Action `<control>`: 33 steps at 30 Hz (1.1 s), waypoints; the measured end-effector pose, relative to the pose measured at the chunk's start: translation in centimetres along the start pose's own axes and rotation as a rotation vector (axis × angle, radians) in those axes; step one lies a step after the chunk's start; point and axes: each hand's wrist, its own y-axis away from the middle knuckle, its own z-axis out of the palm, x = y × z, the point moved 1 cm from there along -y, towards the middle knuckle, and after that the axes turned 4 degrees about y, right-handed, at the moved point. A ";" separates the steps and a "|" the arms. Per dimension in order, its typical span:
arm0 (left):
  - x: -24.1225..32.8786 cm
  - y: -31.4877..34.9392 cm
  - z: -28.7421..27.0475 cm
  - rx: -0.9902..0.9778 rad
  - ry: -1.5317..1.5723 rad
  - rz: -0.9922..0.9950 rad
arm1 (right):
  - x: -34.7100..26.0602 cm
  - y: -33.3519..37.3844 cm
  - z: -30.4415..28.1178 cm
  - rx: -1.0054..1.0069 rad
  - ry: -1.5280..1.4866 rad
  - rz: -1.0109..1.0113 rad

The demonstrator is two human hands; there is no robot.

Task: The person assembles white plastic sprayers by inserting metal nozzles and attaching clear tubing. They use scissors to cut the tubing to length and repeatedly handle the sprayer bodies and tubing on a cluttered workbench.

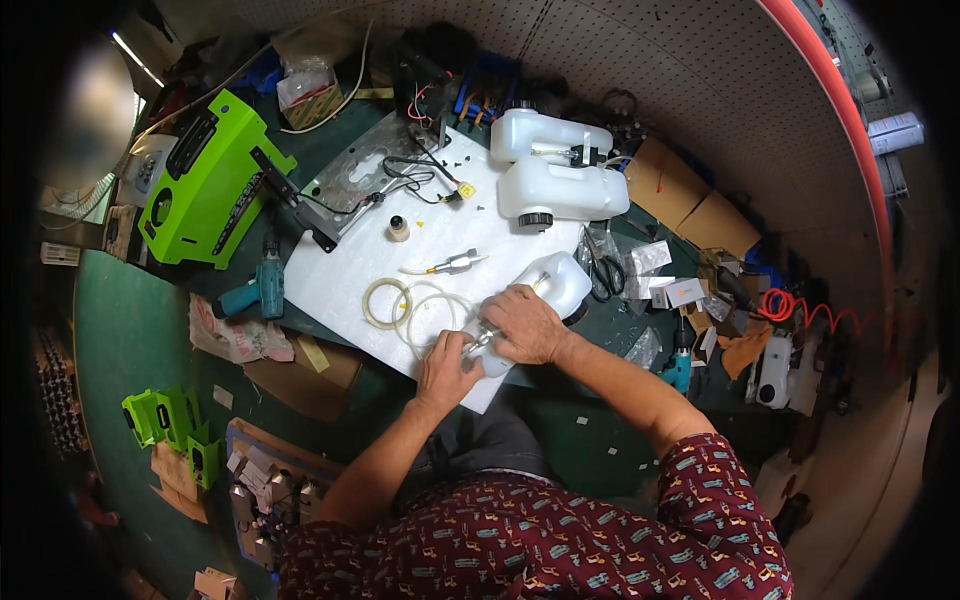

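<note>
A white plastic tank (565, 283) lies at the front edge of the white foam sheet (345, 290), under both my hands. My left hand (447, 371) is closed, its fingertips pinching a small silvery fitting (482, 341) at the tank's near end. My right hand (524, 325) rests over the tank's middle with curled fingers gripping it, its thumb close to the same fitting. The hands hide much of the tank. Beside them on the left lie a coil of clear tubing (386, 303) and a metal cylinder with a hose end (460, 262).
Two more white tanks (565, 190) stand at the back. A small bottle (398, 229) and a metal bracket plate with wires (350, 180) are on the sheet. Left are a green housing (205, 185) and a cordless drill (262, 285); right, black scissors (605, 272) and small boxes (684, 292).
</note>
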 end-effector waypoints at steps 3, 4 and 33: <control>0.1 -1.0 0.0 -0.137 -0.156 -0.062 | -0.2 -0.2 0.0 -0.009 -0.011 0.045; 0.6 -1.7 -0.2 -0.193 -0.215 -0.082 | -0.2 -0.4 0.1 0.000 -0.015 0.066; -0.4 -5.1 -2.5 -0.554 -0.428 0.042 | -0.5 -0.4 1.9 0.180 0.071 0.149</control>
